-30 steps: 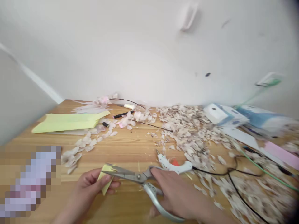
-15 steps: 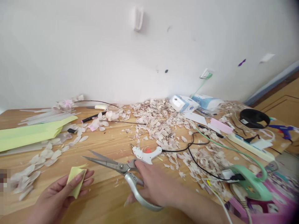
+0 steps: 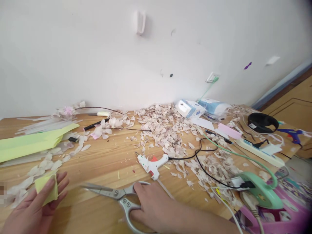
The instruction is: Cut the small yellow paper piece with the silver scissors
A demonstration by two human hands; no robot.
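Observation:
My left hand (image 3: 34, 208) at the lower left holds a small folded piece of yellow paper (image 3: 46, 188) between thumb and fingers. My right hand (image 3: 151, 208) grips the handles of large silver scissors (image 3: 114, 194), whose closed blades lie low over the wooden table (image 3: 102, 156) and point left toward the paper. Blades and paper are apart. Just beyond my right hand lies a white hot glue gun (image 3: 152, 164) with a black cord.
A heap of pale petal scraps (image 3: 175, 133) covers the table's middle and right. Green paper sheets (image 3: 31, 141), a flower stem, a pen, boxes (image 3: 191, 108), a power strip (image 3: 260, 152), a green glue gun (image 3: 260, 193) and black headphones (image 3: 263, 122) lie around.
The scissors left the yellow paper, shut and dropped to the table. My left hand carried the paper away to the left. The view swung to the right.

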